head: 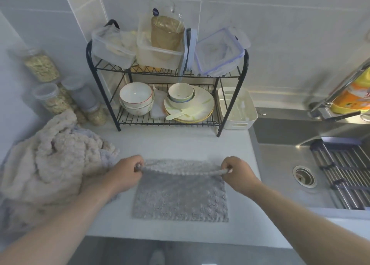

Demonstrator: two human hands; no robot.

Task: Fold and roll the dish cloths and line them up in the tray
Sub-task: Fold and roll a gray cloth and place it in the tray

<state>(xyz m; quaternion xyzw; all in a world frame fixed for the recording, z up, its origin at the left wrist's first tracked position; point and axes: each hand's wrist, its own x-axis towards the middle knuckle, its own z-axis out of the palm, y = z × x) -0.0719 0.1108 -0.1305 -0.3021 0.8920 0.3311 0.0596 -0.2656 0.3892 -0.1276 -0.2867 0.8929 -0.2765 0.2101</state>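
Note:
A grey dish cloth [180, 200] lies flat on the white counter in front of me. Its far edge is lifted and bent over toward me. My left hand [125, 171] pinches that edge at its left corner, and my right hand [237, 172] pinches it at the right corner. A heap of beige and pale blue cloths [48, 164] sits on the counter to the left, touching my left forearm. The white plastic tray [236, 107] stands beside the dish rack, at the back right of the counter.
A black wire dish rack [168, 96] with bowls, plates and plastic boxes stands at the back. Jars of grain [50, 92] line the left wall. A steel sink [312, 164] with a roll-up drying rack lies to the right. The counter's front edge runs just below the cloth.

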